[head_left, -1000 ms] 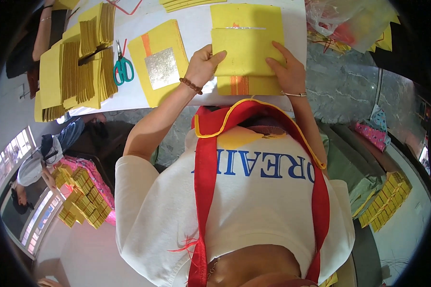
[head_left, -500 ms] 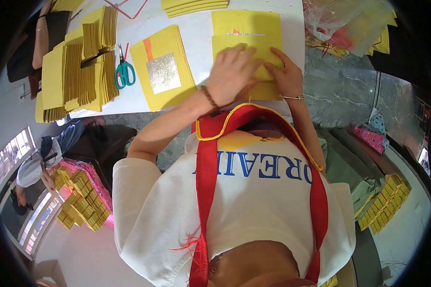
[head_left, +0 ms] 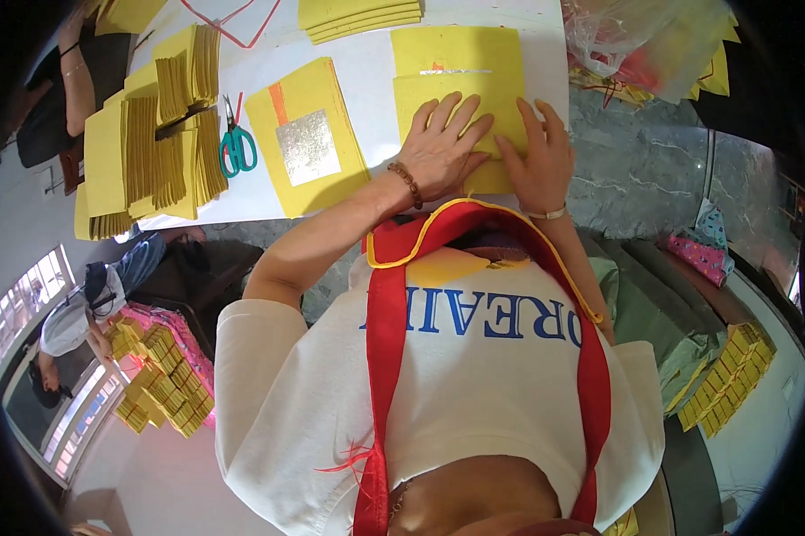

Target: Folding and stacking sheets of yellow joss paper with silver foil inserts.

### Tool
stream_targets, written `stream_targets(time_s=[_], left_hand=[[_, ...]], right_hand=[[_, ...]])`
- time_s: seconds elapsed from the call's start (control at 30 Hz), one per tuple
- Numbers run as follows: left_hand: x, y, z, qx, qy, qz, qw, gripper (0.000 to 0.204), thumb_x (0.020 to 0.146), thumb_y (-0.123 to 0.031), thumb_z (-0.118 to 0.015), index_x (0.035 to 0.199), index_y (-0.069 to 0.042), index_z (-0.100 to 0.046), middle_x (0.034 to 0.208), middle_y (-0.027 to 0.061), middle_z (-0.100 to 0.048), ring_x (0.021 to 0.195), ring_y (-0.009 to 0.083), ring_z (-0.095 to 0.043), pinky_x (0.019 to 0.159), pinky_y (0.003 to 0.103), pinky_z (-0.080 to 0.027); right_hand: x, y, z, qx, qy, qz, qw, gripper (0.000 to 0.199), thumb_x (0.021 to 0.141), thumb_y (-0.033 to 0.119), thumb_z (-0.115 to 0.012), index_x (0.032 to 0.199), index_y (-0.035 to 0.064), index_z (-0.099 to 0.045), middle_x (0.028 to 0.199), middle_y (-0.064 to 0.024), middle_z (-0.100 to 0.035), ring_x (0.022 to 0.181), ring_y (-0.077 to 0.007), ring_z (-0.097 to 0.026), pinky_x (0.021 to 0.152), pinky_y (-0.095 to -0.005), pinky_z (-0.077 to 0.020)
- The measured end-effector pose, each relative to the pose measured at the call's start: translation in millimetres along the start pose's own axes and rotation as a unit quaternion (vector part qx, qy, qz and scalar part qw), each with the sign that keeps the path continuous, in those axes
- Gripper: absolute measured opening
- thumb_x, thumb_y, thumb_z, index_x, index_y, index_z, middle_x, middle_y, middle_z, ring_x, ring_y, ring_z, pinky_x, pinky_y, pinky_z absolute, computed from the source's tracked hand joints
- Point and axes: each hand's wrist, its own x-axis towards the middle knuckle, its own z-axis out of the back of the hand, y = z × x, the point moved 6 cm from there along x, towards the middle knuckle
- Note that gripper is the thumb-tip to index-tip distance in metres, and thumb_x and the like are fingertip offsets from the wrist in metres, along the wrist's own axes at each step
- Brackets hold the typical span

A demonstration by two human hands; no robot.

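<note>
On the white table lies a yellow paper sheet [head_left: 456, 49], its lower part folded up so that a thin silver strip shows above the fold's edge. My left hand [head_left: 442, 147] rests flat on the folded part, fingers spread. My right hand [head_left: 543, 161] is at the sheet's right edge with its fingers stretched out; the thumb lies on the paper. To the left is a stack of yellow paper [head_left: 306, 183] bearing a silver square [head_left: 309, 146] and an orange stripe. Green-handled scissors [head_left: 237, 147] lie beside that stack.
Several folded yellow paper bundles [head_left: 108, 152] crowd the table's left side. More yellow sheets [head_left: 358, 16] and a red strip [head_left: 233, 40] lie at the far edge. Clear plastic [head_left: 644, 40] covers items at the far right. Another person [head_left: 72, 317] is at the left, near yellow packets [head_left: 166, 375].
My left hand has slid slightly down the sheet, its fingers spreading wider. The fingers of my right hand have straightened and point away from me. The view has shifted a little.
</note>
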Motion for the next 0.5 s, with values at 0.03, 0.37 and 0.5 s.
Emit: stream_targets(time_s=[0.03, 0.37, 0.5], left_hand=[[0, -1, -1, -0.001, 0.001, -0.001, 1.000, 0.053, 0.078, -0.030, -0.063, 0.125, -0.013, -0.044, 0.132, 0.0118, -0.039, 0.121, 0.0313, -0.035, 0.096, 0.046, -0.030], [1, 1, 8, -0.034, -0.028, -0.031, 0.999, 0.053, 0.073, -0.030, -0.066, 0.120, -0.012, -0.049, 0.127, 0.0112, -0.042, 0.116, 0.0299, -0.039, 0.091, 0.045, -0.032], [1, -5, 10, 0.032, -0.046, -0.031, 0.998, 0.050, 0.070, -0.031, -0.067, 0.113, -0.011, -0.053, 0.119, 0.0094, -0.048, 0.107, 0.0280, -0.045, 0.085, 0.042, -0.036]], right_hand=[[-6, 10, 6, -0.126, -0.008, 0.035, 0.991, 0.052, 0.080, 0.037, -0.059, 0.125, 0.0128, -0.049, 0.131, -0.0103, -0.045, 0.116, -0.0266, -0.047, 0.094, -0.0465, -0.0343], [-38, -5, -26, -0.181, 0.082, 0.172, 0.965, 0.062, 0.081, 0.052, -0.050, 0.131, 0.0152, -0.043, 0.142, -0.0047, -0.033, 0.131, -0.0255, -0.029, 0.098, -0.0600, -0.0218], [-38, -1, -24, -0.185, 0.074, 0.169, 0.965, 0.063, 0.081, 0.050, -0.051, 0.133, 0.0155, -0.042, 0.142, -0.0042, -0.033, 0.131, -0.0251, -0.029, 0.098, -0.0593, -0.0233]])
